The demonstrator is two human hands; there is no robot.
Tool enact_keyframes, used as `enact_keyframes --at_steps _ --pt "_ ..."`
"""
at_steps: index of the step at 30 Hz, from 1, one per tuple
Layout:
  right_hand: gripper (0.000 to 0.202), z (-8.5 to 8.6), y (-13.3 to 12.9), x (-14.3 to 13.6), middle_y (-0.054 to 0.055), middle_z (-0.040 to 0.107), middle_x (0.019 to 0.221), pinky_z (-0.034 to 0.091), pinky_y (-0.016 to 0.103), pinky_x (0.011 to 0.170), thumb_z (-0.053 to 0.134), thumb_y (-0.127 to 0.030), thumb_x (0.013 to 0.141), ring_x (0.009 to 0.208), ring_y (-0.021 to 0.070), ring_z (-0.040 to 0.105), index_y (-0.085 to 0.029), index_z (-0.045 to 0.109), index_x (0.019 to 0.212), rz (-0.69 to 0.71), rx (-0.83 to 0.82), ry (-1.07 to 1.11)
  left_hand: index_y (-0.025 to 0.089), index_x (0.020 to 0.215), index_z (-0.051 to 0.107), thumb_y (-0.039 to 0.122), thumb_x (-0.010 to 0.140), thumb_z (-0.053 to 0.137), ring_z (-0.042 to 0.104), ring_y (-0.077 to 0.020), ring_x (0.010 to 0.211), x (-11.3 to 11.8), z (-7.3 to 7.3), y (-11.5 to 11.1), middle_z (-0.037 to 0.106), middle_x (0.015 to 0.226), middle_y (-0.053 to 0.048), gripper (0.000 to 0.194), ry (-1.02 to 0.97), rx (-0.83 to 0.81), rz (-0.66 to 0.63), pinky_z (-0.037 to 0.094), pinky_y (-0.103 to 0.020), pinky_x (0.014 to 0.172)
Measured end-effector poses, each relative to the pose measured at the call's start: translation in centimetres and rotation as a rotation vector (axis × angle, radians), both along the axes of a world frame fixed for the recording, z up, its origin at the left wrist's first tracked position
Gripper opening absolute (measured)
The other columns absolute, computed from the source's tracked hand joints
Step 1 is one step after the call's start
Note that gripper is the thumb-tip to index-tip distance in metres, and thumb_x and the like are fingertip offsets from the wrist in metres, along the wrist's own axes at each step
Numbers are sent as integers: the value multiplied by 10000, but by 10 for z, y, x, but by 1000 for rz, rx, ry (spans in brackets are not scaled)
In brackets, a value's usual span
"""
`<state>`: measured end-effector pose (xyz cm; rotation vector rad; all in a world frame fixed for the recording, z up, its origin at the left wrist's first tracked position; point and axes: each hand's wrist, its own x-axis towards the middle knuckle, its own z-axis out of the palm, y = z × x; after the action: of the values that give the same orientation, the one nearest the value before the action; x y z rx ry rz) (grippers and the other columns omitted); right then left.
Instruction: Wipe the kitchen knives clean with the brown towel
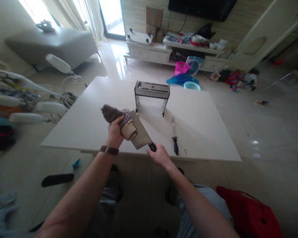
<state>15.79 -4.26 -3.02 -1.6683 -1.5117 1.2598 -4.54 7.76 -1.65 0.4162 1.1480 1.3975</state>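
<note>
My left hand point(116, 132) is wrapped round a bunched, fuzzy grey-brown cloth point(112, 114) with a beige folded end, held above the white table. The beige end touches or overlaps the blade of a wide cleaver point(140, 134). My right hand point(160, 154) grips the cleaver's black handle, the blade pointing up and to the left. On the table to the right lies a honing rod point(174, 135) with a black handle, and beside its handle is a small clear object point(185, 152). Behind the cleaver stands a clear box point(152, 97) with a dark-edged top.
The white table point(72, 129) ends just in front of me. Beyond it are a pink basket point(181, 67), a pale blue basket point(191, 86) and a cluttered low cabinet point(149, 54). A red bag point(250, 215) lies at lower right; white lamp-like arms point(58, 63) stand at left.
</note>
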Motion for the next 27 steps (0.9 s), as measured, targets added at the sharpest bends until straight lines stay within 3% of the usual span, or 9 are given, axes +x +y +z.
enact_keyframes --at_steps 8,15,20,27 --pt "96 -6 -1 -4 -74 409 568 304 212 412 563 -266 716 444 97 415 -222 478 707 -94 -87 84 130 987 710 196 608 852 748 -253 840 34 2 -28 785 950 -102 410 21 -76 -128 629 -385 813" --pt "130 -10 4 -1 -7 595 666 410 228 555 576 -259 694 611 143 551 -177 616 786 -163 36 68 121 979 749 220 512 919 749 -244 840 46 1 -51 793 1001 -110 506 194 -35 -313 620 -385 838" --pt "144 -13 6 1 9 637 691 417 239 595 567 -244 673 642 152 559 -172 636 777 -170 37 43 124 994 764 261 498 942 748 -268 918 41 -4 -54 794 1025 -122 545 327 -25 -402 607 -404 885" --pt "179 -19 13 -1 16 658 704 453 248 591 564 -250 651 658 172 597 -175 638 796 -237 -9 111 117 1024 773 333 538 926 732 -294 988 53 -19 -47 790 1052 -132 553 442 11 -450 593 -425 911"
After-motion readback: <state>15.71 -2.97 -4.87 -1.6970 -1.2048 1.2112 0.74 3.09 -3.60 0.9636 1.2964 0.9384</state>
